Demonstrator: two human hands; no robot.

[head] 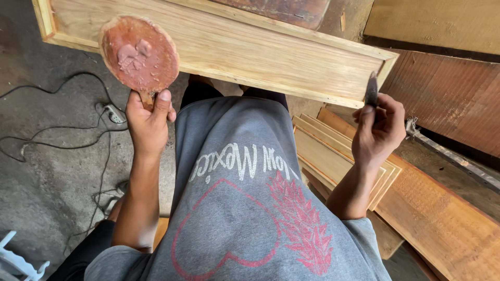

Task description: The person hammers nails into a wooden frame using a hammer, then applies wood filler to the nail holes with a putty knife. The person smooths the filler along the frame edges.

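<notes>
My left hand (149,118) grips the short handle of a round wooden paddle (139,53) held upright, its face smeared with reddish-brown filler paste. My right hand (380,127) is closed on a small dark putty knife (371,89), blade pointing up at the near right corner of a long light-wood framed panel (250,52). The panel lies across in front of me, just above my grey shirt. The paddle overlaps the panel's left part.
Black cables and a power strip (112,113) lie on the grey concrete floor at left. Stacked wooden panels (333,156) and reddish boards (448,99) lie to the right. A white plastic object (15,263) sits at the bottom left.
</notes>
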